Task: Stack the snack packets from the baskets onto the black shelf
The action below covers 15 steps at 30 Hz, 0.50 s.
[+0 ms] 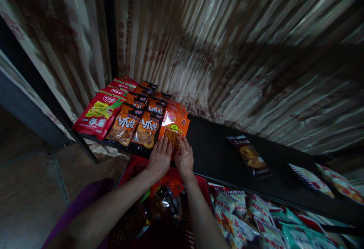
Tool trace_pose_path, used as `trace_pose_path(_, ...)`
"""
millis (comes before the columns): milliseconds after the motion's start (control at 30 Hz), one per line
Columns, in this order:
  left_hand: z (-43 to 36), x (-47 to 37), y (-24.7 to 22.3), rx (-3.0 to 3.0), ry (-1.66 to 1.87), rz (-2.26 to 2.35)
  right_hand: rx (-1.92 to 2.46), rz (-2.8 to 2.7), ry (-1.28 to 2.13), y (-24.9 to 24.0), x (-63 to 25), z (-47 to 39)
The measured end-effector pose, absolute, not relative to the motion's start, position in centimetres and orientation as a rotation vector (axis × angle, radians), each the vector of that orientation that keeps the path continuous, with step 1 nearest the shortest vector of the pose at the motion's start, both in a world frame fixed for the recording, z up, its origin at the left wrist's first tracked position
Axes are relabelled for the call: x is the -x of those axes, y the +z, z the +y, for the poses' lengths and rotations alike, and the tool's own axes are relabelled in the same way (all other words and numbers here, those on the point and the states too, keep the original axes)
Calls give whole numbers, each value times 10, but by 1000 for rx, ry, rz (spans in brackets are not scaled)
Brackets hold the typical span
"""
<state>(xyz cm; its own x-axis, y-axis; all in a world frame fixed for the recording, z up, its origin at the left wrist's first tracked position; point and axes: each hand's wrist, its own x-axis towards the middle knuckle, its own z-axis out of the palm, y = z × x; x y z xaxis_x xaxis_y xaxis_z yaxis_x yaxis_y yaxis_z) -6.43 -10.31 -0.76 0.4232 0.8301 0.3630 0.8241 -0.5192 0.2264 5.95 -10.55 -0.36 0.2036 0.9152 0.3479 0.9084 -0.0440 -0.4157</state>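
An orange snack packet (174, 123) with a clear window showing brown sticks lies at the front of a short overlapping row on the black shelf. My left hand (159, 158) rests on its lower left part, fingers stretched forward and lying on the wrapper. On the lower right part lies my right hand (184, 157), its fingers likewise extended, slightly bent. Both thumbs are mostly hidden. Just left of the packet stand two rows of dark orange snack bags (146, 129), and beyond them a row of red snack bags (98, 117).
Below my forearms sits a red basket (205, 188) with several packets inside. Farther right on the black shelf (210, 148) lie a dark brown packet (251, 157) and two pale packets (311, 180). Several bags (261, 211) fill a lower level. Wrinkled printed sheeting (199, 59) hangs behind.
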Motion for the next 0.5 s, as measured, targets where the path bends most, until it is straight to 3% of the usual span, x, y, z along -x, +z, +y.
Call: trace_pose_path(500, -113, 77, -6, -2601, 859, 1353, 1914, -1643, 103, -3, -56, -110)
